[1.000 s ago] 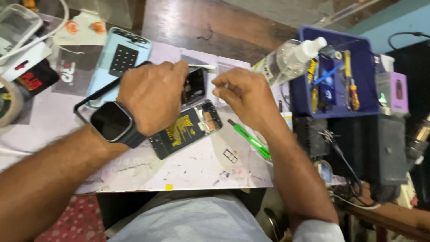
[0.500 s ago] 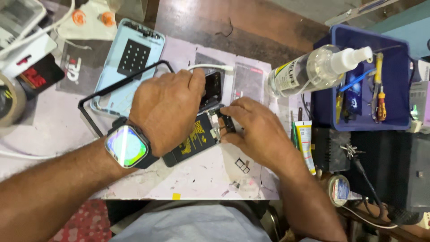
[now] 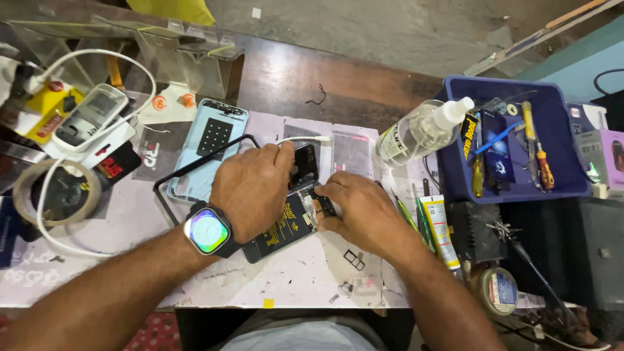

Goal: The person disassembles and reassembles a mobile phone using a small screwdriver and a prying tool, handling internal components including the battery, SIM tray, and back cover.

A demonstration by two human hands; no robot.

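The left hand (image 3: pixel 255 188) lies flat and closed over the open phone (image 3: pixel 286 218) at the mat's (image 3: pixel 292 286) middle. The right hand (image 3: pixel 361 211) pinches a small black part (image 3: pixel 325 205); best keep it steady and gentle.

A worn, pale work mat (image 3: pixel 292 286), scuffed and stained, covers the near part of a dark brown wooden bench (image 3: pixel 338 78). Beyond the bench, grey concrete floor (image 3: pixel 390 26) shows, lit evenly by soft daylight. At the bench's right end stands a blue plastic tray (image 3: pixel 565 130); past the tray, a strip of teal wall (image 3: pixel 585 58) runs off at an angle. On the bench's far left corner sits a clear acrylic stand (image 3: pixel 182 52). Below the bench's near left edge, a red patterned cloth (image 3: pixel 153 335) peeks out.
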